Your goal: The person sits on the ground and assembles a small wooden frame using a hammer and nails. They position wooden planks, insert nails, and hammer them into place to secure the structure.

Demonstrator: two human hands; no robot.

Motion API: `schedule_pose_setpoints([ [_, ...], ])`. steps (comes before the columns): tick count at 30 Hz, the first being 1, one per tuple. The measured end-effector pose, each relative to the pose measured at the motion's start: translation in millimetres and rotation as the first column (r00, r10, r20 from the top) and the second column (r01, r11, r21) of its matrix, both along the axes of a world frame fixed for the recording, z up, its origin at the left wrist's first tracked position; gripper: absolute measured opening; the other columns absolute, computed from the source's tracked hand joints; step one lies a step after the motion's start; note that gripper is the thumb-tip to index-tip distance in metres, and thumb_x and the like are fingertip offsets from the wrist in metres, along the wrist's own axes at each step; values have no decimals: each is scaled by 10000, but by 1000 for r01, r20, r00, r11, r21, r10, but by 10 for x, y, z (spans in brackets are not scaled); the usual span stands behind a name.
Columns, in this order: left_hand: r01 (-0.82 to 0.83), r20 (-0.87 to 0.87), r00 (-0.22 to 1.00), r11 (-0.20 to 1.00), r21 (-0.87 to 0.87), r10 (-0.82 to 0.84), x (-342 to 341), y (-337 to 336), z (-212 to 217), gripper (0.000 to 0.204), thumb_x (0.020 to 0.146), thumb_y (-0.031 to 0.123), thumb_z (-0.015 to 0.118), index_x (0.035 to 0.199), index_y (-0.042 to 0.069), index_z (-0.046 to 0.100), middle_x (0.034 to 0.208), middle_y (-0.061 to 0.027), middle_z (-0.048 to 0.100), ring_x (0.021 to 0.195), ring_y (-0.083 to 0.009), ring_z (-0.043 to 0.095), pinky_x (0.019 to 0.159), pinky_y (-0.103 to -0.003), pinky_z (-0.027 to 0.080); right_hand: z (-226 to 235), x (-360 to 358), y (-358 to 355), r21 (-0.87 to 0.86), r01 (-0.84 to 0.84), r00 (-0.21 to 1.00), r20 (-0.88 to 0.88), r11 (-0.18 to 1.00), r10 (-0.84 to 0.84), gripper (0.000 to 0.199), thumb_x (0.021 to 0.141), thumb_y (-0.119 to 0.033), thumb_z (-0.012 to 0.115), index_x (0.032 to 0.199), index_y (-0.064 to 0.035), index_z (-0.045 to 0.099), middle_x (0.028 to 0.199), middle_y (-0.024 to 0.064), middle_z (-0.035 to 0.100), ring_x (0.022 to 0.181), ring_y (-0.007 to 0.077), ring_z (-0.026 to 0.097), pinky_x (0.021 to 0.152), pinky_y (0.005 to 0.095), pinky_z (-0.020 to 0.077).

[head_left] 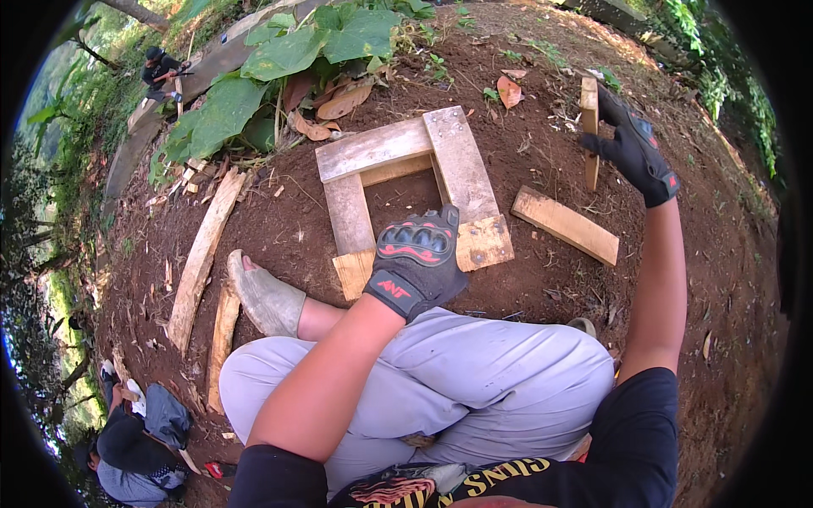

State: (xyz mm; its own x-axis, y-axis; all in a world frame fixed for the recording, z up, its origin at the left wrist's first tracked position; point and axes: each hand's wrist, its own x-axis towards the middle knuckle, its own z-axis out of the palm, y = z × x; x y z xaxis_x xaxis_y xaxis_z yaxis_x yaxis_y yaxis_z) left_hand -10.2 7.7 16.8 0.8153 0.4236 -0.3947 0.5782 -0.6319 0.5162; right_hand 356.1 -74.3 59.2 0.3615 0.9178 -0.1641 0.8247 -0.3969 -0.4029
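Observation:
A square frame [385, 151] made of short wooden boards lies on the soil in front of me. My left hand [415, 258], in a black and red glove, is closed over its near board, and the fingertips are hidden beneath the hand. Out to the far right, my gloved right hand [631, 144] holds a short wooden board [590, 127] by its side, with the thumb and fingers against it. The board is seen narrow side on. Another loose board [566, 224] lies on the ground between the frame and my right arm.
Two long rough wood pieces, one a pale slab [203, 254], lie left of my bent leg and shoe [267, 296]. A large-leaved plant [292, 51] grows beyond the frame. One person [161, 72] sits at the far left; another [135, 449] is at the lower left.

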Motion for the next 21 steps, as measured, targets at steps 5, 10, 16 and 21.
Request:
schedule_pose_setpoints([
  [5, 8, 27, 1000, 999, 45, -9, 17, 3, 80, 608, 751, 391, 844, 1173, 14, 622, 995, -214, 746, 945, -401, 747, 841, -493, 597, -703, -869, -771, -362, -47, 941, 296, 931, 163, 837, 915, -506, 745, 1602, -112, 475, 1374, 216, 646, 1269, 386, 638, 1100, 511, 484],
  [10, 2, 3, 1000, 999, 42, -2, -47, 18, 107, 605, 778, 426, 830, 1181, 29, 614, 1053, -227, 741, 1007, -417, 739, 874, -510, 585, -752, -1007, -700, -433, -10, 956, 260, 901, 136, 853, 930, -576, 722, 1623, -169, 438, 1443, 210, 614, 1326, 396, 605, 1115, 518, 474],
  [16, 42, -183, 982, 999, -18, -45, 165, -99, 329, 778, 727, 469, 890, 1291, 29, 586, 1211, -227, 727, 1136, -405, 715, 962, -494, 578, -727, -1023, -1153, -418, -11, 959, 252, 908, 128, 898, 918, -541, 742, 1641, -130, 403, 1417, 214, 623, 1319, 377, 607, 1120, 503, 469],
  [21, 45, -78, 996, 999, 5, -45, 98, -126, 307, 903, 729, 461, 902, 1444, 38, 548, 1350, -223, 679, 1250, -393, 673, 1047, -466, 545, 100, -1055, -2086, -108, 246, 909, 372, 963, -190, 902, 896, -476, 780, 1637, -124, 406, 1400, 222, 631, 1234, 392, 649, 1066, 509, 500],
])
